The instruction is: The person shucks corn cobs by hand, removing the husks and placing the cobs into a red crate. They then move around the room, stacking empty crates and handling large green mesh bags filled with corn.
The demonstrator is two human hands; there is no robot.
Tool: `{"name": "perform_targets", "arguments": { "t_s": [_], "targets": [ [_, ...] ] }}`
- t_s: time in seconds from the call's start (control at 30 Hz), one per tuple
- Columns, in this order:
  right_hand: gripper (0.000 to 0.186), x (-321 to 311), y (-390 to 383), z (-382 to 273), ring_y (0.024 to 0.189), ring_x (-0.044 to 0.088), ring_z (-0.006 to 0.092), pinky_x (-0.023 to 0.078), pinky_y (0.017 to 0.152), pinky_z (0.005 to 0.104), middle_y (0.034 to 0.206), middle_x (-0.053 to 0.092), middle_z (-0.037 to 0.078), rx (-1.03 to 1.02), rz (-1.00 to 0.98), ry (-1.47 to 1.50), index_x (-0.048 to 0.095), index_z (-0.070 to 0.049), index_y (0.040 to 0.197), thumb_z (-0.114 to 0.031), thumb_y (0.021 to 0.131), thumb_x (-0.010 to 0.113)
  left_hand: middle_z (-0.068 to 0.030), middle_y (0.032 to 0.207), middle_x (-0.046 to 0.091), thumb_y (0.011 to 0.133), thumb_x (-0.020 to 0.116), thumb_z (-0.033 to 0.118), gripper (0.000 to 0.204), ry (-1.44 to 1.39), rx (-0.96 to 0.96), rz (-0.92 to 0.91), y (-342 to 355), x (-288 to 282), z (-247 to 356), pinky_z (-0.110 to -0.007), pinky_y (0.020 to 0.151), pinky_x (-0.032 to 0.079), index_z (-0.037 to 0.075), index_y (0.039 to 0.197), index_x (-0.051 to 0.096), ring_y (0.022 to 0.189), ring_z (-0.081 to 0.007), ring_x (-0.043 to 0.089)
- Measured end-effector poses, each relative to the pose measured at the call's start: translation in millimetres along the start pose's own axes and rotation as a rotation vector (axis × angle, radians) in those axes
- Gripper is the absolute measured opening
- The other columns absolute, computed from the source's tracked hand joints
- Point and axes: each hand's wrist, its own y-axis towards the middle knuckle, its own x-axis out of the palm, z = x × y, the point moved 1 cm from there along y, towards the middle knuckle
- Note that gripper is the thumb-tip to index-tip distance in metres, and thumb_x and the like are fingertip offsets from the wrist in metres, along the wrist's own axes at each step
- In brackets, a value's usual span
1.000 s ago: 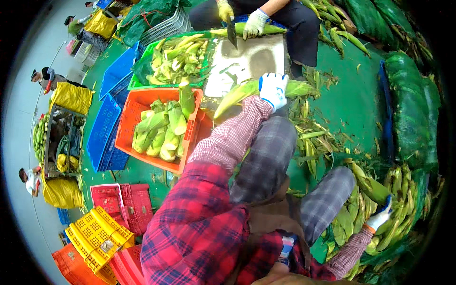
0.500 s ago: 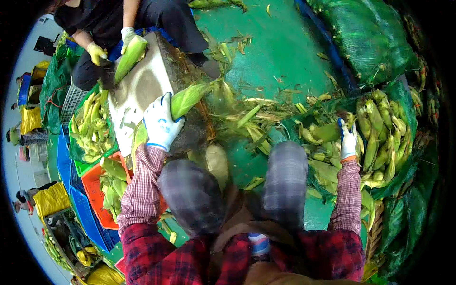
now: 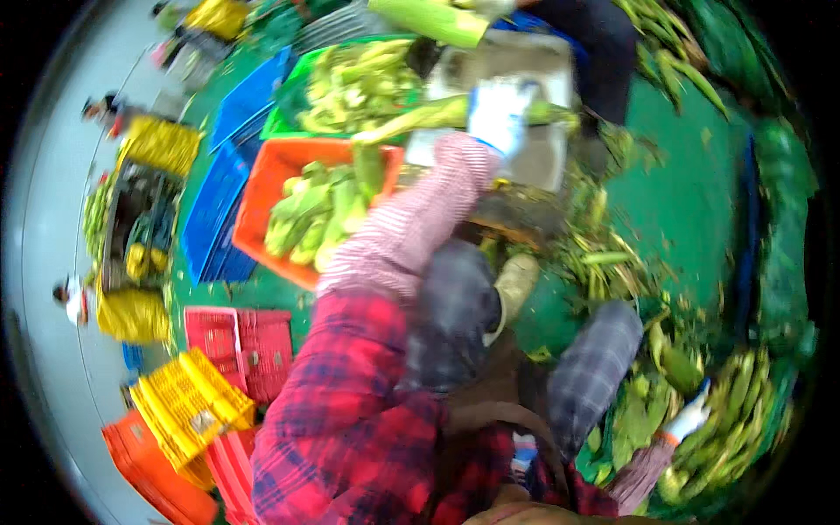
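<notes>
My left hand [image 3: 500, 114], in a white glove, is shut on a long green corn ear [image 3: 420, 118] held over a white cutting board [image 3: 538, 153]. My right hand [image 3: 689, 420], also gloved, reaches low at the right into a heap of green corn ears [image 3: 744, 420]; whether its fingers hold one is blurred. An orange crate [image 3: 262, 188] with husked corn sits left of my left arm. Behind it, a green crate [image 3: 284, 109] holds more corn. Across the board, another person holds a green corn ear [image 3: 429, 19].
Blue crates [image 3: 219, 210] lie left of the orange one. Red [image 3: 236, 337], yellow [image 3: 184, 407] and orange crates [image 3: 149, 464] stand at lower left. Yellow sacks [image 3: 131, 315] and people stand along the grey floor at left. Husks litter the green mat [image 3: 691, 192].
The view has swung, so the board and crates now sit higher and further left. My left hand still holds a corn ear at the board. My right hand stays down in the corn heap.
</notes>
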Motion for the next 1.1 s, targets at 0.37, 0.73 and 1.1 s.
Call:
{"name": "perform_targets", "arguments": {
  "t_s": [0.37,0.73,1.1],
  "targets": [
    [0.046,70.7,-62.0,-176.8,0.126,0.053,0.0289,0.039,0.109,0.0421,0.142,0.050,0.020,-0.452,-0.308,0.240,0.044,0.003,0.143,-0.011,0.099,0.042,-0.0098,0.097,0.066,0.081,0.062,0.028,0.022,0.421,0.049,0.135,-146.4,5.8,-155.1,-0.048,0.091,0.045,0.015,0.096,0.072,0.100,-0.0262,0.061],
    [0.042,108.8,-98.4,-214.8,0.121,0.056,0.0254,0.045,0.103,0.0427,0.137,0.054,0.015,-0.469,-0.380,0.456,0.050,0.001,0.138,-0.021,0.103,0.045,-0.0021,0.115,0.059,0.091,0.060,0.026,0.029,0.721,-0.345,-0.683,-203.0,-67.0,-234.7,-0.037,0.077,0.051,0.024,0.119,0.066,0.115,-0.0215,0.055],
    [0.050,62.7,-82.2,-211.5,0.125,0.052,0.0258,0.037,0.110,0.0417,0.136,0.055,0.015,-0.131,-0.526,0.738,0.050,0.004,0.136,-0.034,0.106,0.038,-0.0129,0.114,0.064,0.062,0.079,0.060,0.073,0.411,-0.712,-0.562,-262.5,-169.3,-198.1,-0.039,0.096,0.049,0.010,0.114,0.067,0.110,-0.0301,0.059]
  ]
}}
